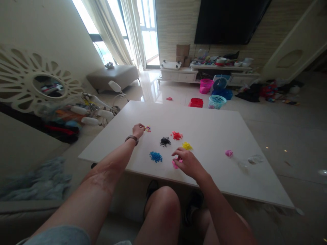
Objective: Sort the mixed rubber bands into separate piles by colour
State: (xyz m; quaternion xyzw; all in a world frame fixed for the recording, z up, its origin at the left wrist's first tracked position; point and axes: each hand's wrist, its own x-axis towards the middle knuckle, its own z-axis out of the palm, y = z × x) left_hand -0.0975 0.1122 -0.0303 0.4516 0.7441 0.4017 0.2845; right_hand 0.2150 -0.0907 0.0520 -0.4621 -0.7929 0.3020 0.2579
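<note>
My left hand [138,130], with a band on its wrist, reaches to a small mixed-colour pile [148,128] of thin pieces. Its fingers are pinched at the pile's edge; whatever they hold is too small to name. Over a pink pile [176,163] hovers my right hand [187,161], fingers curved and apart, partly covering it. Between the hands lie separate heaps of small, thin, band-like pieces: a black pile [165,141], a blue pile [155,156], a red pile [176,135] and a yellow pile [187,146].
On the white table's [209,129] right side are a pink round item [229,153] and a clear container [255,159]. Beyond the far edge stand a red bin [196,102] and a light-blue basket [217,101]. A lamp-like fixture [105,115] stands close to the left edge.
</note>
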